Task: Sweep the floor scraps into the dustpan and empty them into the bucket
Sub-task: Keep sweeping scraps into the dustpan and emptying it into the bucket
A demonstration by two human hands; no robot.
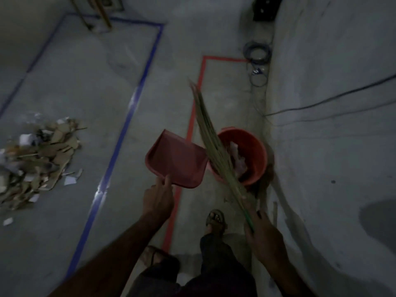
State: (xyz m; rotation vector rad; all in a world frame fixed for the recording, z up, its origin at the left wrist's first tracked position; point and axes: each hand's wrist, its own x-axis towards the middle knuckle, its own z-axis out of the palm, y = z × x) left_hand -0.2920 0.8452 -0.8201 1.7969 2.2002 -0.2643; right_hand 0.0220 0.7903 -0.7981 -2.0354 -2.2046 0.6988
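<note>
Left hand (158, 199) grips the red dustpan (176, 161) at its near edge, pan held just beside the orange bucket (250, 155), at its 9 o'clock; right hand (260, 232) closed around the broom (216, 144) handle, bristles crossing over the bucket toward 11 o'clock; scrap pile (36, 159) on the floor (90, 86) well apart at 9 o'clock, inside the blue tape (120, 142); paper visible in the bucket.

No writing, label, brand or number can be read anywhere. The scene is dim and blurred throughout.
</note>
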